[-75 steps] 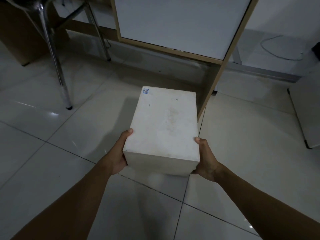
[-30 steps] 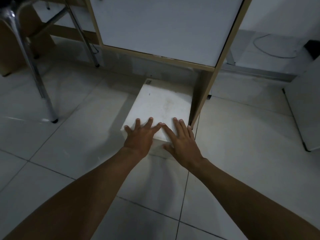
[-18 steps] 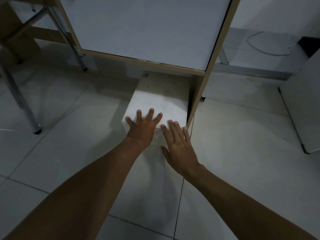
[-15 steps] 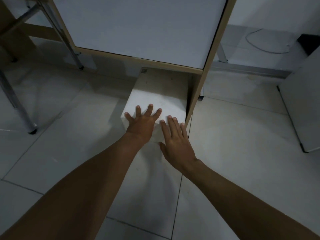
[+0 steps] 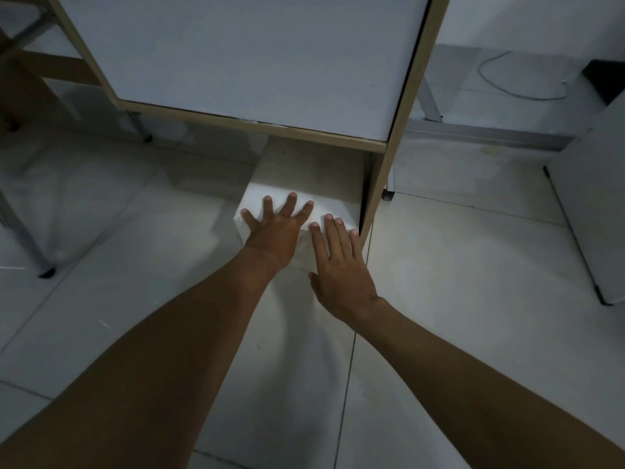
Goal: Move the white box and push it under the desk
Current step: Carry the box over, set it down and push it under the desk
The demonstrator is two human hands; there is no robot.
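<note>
Hands: your left hand [image 5: 275,233] and right hand [image 5: 340,265] lie flat, fingers spread, against the box's near face.
Box [image 5: 304,179]: ahead of your fingertips, partly under the desk [image 5: 243,55].

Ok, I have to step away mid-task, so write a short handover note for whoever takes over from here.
Left hand: open, flat, fingers spread, pressed on the near top edge of the white box.
Right hand: open, flat against the box's near face, fingertips over the top edge.
Box: on the floor, its far part under the desk, right beside the desk's side panel; the near end sticks out.
Done: box set down and partly slid in.
Left: push with both palms until the near face passes the desk's front edge; mind the side panel.
</note>
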